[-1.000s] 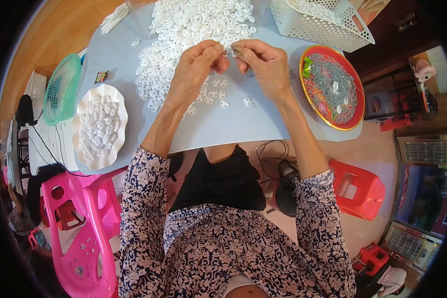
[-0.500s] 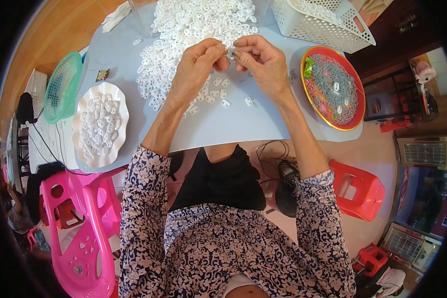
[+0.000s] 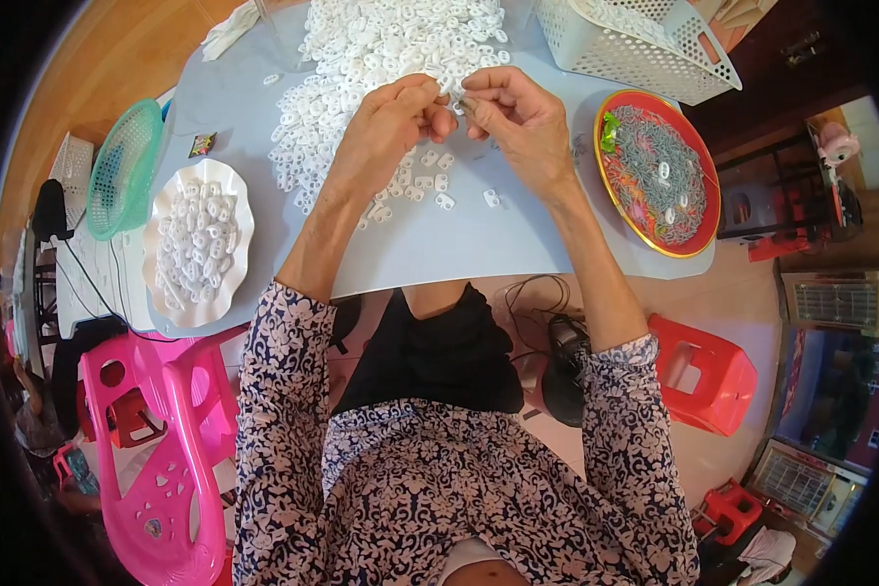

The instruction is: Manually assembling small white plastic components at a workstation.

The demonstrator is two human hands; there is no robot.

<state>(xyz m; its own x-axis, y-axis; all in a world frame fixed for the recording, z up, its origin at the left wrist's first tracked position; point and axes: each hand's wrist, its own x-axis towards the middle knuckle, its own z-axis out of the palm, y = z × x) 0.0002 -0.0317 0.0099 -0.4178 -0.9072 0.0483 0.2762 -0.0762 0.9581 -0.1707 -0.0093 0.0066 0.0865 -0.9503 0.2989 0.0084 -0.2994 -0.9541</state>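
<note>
So I'm standing here watching someone working at this blue-grey tabletop (image 3: 459, 249), and both hands are meeting right in front of the big heap of white pieces (image 3: 381, 59). The left hand (image 3: 428, 100) is pinching narrow and the right hand (image 3: 471, 94) is doing the same, the two closing on a small white piece (image 3: 457, 96). Fingertips are hiding most of it, so I'm not seeing exactly how it's being gripped. I'd call this the fiddly fingertip stage, and imo the next move is calling for a steady, light pinch with both hands close together. More pieces are filling the wavy white dish (image 3: 205, 314) on the left, while thin grey bits (image 3: 659, 151) are lying in the red tray (image 3: 709, 210) on the right. As for brands, a small colourful wrapper (image 3: 202, 145) is sitting above the dish, but its printing is looking way too tiny to read.
</note>
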